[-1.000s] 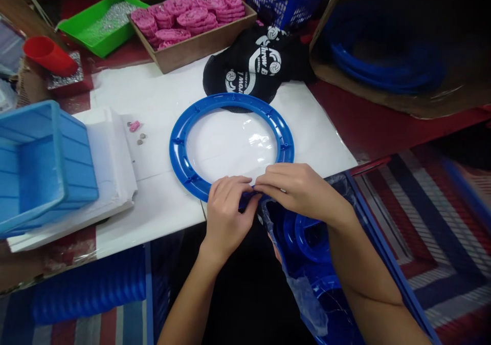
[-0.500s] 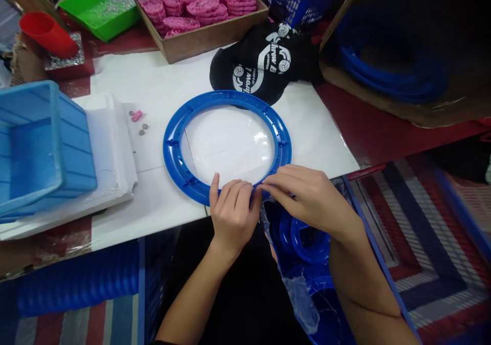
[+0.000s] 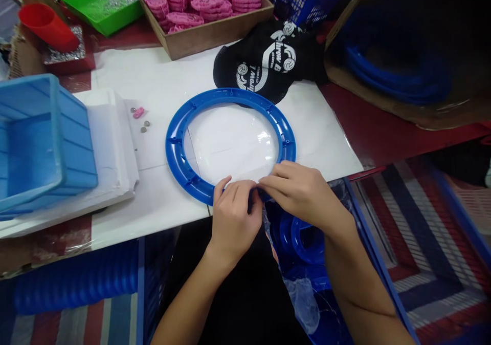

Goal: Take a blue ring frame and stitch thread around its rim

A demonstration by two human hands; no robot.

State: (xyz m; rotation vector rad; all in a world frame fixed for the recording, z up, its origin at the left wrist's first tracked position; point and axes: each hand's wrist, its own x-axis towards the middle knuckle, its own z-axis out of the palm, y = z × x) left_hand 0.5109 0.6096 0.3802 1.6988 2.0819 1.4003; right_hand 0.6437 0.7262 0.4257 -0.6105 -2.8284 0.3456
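Note:
A large blue plastic ring [image 3: 180, 135] lies flat on the white table top [image 3: 161, 79]. My left hand [image 3: 236, 217] and my right hand [image 3: 303, 191] meet at the ring's near edge, fingertips pinched together over it. The spot under the fingers is hidden, so whether a small part sits between them cannot be seen. A black mesh net with white print [image 3: 264, 66] lies at the ring's far side, just touching it.
A brown tray of pink discs [image 3: 210, 30] and a green tray [image 3: 103, 4] stand at the back. A red cup [image 3: 48, 25] and a light blue bin [image 3: 42, 140] are left. Small pink and metal bits [image 3: 138, 114] lie loose. A crate with blue rings [image 3: 307, 242] sits below right.
The view shifted slightly. Both hands stayed at the ring's near edge; my left fingers curled in closer to my right fingertips.

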